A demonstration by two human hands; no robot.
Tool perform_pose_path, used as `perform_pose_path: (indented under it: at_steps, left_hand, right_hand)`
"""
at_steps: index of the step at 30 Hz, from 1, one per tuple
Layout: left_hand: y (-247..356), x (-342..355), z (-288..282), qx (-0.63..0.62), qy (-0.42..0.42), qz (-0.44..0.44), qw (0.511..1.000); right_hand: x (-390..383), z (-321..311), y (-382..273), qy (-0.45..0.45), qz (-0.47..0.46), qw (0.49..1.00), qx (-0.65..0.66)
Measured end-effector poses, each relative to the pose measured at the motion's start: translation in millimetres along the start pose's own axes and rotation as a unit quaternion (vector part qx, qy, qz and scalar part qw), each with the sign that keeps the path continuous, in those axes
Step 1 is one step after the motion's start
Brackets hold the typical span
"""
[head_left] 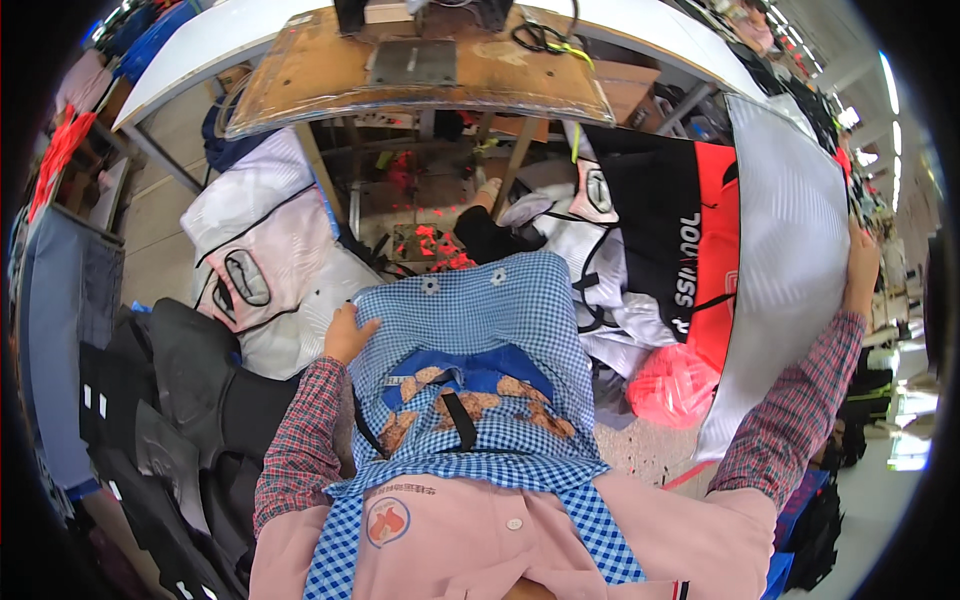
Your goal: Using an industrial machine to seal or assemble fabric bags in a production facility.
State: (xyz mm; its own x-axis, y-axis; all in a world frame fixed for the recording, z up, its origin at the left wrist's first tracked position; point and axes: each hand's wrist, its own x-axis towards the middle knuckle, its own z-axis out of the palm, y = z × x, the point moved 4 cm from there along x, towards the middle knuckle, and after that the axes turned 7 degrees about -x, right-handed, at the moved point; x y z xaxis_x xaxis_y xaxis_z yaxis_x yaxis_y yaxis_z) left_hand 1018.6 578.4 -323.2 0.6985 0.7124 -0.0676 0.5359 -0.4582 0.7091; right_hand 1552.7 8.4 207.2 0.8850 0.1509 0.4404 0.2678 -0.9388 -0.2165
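My left hand (350, 334) lies at the left edge of the blue checked apron (470, 300) over my lap, thumb stretched out, holding nothing that I can see. Far to the right, my right hand (862, 265) is at the outer edge of a silver-grey fabric panel (790, 250), its fingers closed on that edge and partly hidden. The panel hangs beside a black fabric piece (650, 200) with white lettering and a red strip (715, 250). Left of my knees rests a white and pale pink sewn piece (290, 260) with black-edged openings.
Ahead stands a wooden worktable (320, 75) with a dark metal plate (413, 62). Black-handled scissors (540, 38) lie at its right. Black pieces (190, 400) are heaped at my left. A red plastic bag (675, 385) sits at right; red scraps (435, 245) litter the floor.
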Motion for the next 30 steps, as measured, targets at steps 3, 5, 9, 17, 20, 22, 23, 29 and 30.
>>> perform_pose_path:
  at_steps: [3,5,9,17,20,22,23,29,30]
  left_hand:
    - [7.0,13.4,1.3,-0.033,-0.025,-0.037,0.998]
    - [7.5,19.3,0.0,-0.035,-0.019,-0.031,0.999]
    - [-1.3,19.8,0.6,-0.072,0.015,-0.028,0.997]
    - [-39.9,6.7,1.7,-0.106,0.018,-0.087,0.99]
    - [-62.3,-5.1,5.5,-0.048,0.003,-0.106,0.993]
    - [-71.2,-12.9,11.4,-0.022,0.006,-0.07,0.997]
    - [-77.6,-18.7,13.4,0.017,-0.005,-0.076,0.997]
    - [-99.7,-17.2,50.4,0.249,0.0,-0.105,0.963]
    - [-103.7,-13.4,58.6,0.235,-0.002,-0.12,0.965]
  right_hand:
    - [17.5,-28.4,15.1,0.16,0.007,0.975,-0.152]
    - [22.2,-40.3,3.6,0.23,-0.015,0.962,-0.143]
    - [24.8,-42.2,-31.7,0.32,-0.002,0.936,-0.145]
    - [-10.8,153.4,-77.5,0.012,-0.179,0.983,-0.024]
    - [-57.6,224.1,-79.6,-0.096,-0.176,0.98,-0.001]
    - [-102.7,264.8,-80.3,-0.159,-0.202,0.966,0.001]
    - [-127.7,284.6,-79.2,-0.192,-0.21,0.959,-0.002]
    - [-286.1,365.0,-57.8,-0.453,-0.201,0.867,-0.043]
    - [-307.5,367.8,-53.5,-0.489,-0.225,0.841,-0.056]
